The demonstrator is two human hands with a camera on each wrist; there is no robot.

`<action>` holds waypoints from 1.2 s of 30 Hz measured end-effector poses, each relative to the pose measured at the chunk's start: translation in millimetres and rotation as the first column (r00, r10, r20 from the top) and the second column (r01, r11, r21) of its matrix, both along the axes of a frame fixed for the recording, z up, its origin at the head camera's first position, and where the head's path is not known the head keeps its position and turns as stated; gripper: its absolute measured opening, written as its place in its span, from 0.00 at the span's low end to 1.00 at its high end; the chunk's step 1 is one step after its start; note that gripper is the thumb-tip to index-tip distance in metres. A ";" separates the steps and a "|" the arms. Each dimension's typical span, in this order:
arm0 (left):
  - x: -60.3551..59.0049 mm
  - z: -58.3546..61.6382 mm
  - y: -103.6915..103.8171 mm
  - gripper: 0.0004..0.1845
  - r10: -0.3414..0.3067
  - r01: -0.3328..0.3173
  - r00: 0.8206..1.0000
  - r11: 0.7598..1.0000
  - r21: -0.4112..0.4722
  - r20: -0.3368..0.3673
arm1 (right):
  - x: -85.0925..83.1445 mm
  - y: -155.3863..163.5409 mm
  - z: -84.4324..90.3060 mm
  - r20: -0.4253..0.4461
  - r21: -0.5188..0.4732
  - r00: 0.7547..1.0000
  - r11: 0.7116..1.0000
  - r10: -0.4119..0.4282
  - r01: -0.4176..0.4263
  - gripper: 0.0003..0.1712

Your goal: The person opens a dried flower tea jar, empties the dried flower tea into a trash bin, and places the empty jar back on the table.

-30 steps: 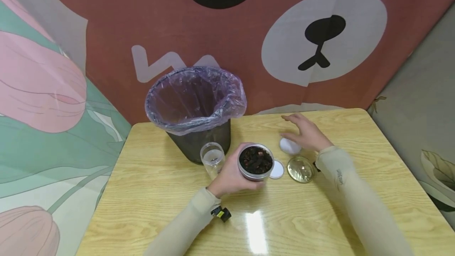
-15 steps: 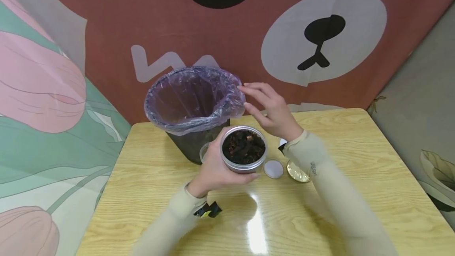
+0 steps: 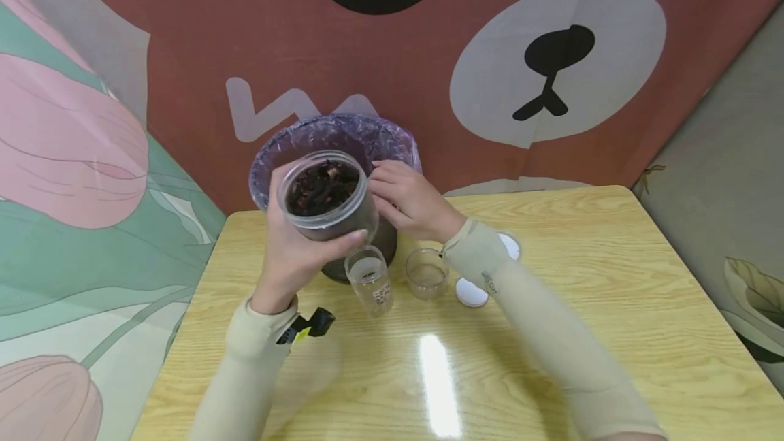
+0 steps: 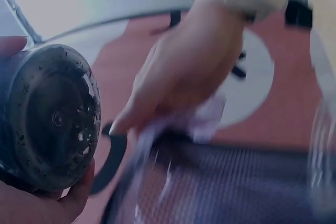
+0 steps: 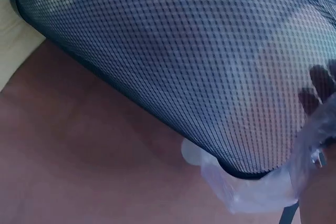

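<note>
1. Holding a clear plastic jar of dark dried pieces, the left hand had its fingers and thumb wrapped around the jar's wall, raised above the table and tilted over the near rim of the waste bin.
2. From the left wrist view the jar's round base faced the camera, gripped from below by the palm.
3. The right hand sat at the bin's right rim, fingers curled onto the purple liner bag; the blurred wrist views suggested it pinched the plastic, though that could not be told for sure.
4. The right wrist view showed the bin's black mesh wall close up, with a fold of the liner hanging over its edge.
5. On the wooden table, just near of the bin, stood a small clear bottle and, to its right, a short clear cup, both upright and open.
6. Two white lids lay flat to the right of the cup, one partly hidden behind the right sleeve.
7. A bear-face cloth hung behind the table.
</note>
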State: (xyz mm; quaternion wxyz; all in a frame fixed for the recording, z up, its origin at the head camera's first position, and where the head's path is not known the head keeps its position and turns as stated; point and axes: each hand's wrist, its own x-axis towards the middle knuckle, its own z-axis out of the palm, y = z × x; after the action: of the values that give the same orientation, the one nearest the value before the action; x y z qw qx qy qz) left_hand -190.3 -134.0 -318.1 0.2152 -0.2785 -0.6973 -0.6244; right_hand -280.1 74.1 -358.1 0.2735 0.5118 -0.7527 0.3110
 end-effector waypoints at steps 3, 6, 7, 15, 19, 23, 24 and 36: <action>-11.9 5.0 -14.8 0.51 0.070 -0.070 0.998 0.997 0.017 -0.003 | 0.5 -5.1 -3.0 -0.038 0.030 0.998 0.999 -0.041 0.042 0.11; -25.2 9.0 -26.8 0.50 0.137 -0.137 0.991 0.990 0.025 -0.009 | 0.5 -7.4 -4.7 -0.061 0.048 0.995 0.996 -0.077 0.080 0.09; -29.2 10.1 -30.3 0.50 0.158 -0.158 0.987 0.987 0.024 -0.004 | 0.2 -7.8 -4.9 -0.067 0.054 0.994 0.995 -0.085 0.089 0.09; -41.4 23.3 -37.7 0.47 0.339 -0.329 0.938 0.936 -0.126 0.069 | -3.5 -9.1 -6.8 -0.084 0.065 0.991 0.992 -0.102 0.108 0.25; -45.6 23.1 -38.1 0.48 0.398 -0.381 0.915 0.904 -0.193 0.062 | -5.6 -11.9 -8.5 -0.082 0.065 0.991 0.992 -0.105 0.111 0.32; -61.2 11.3 -46.3 0.50 0.429 -0.408 0.902 0.882 -0.235 0.041 | -6.3 -14.9 -9.0 -0.085 0.058 0.991 0.992 -0.107 0.112 0.33; -65.0 8.0 -48.9 0.50 0.441 -0.417 0.897 0.872 -0.256 0.042 | -6.3 -15.5 -9.0 -0.085 0.056 0.991 0.992 -0.106 0.111 0.33; -73.5 4.4 -57.5 0.53 0.512 -0.361 0.850 0.741 -0.567 0.127 | -3.7 -15.3 -10.6 -0.061 0.037 0.991 0.992 -0.116 0.118 0.34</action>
State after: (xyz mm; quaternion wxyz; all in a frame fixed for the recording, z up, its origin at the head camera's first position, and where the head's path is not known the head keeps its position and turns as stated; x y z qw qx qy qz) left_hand -263.8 -191.5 -313.7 0.1741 -0.0640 -0.9085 -0.3743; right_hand -283.8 58.8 -368.8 0.3030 0.4812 -0.7790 0.2640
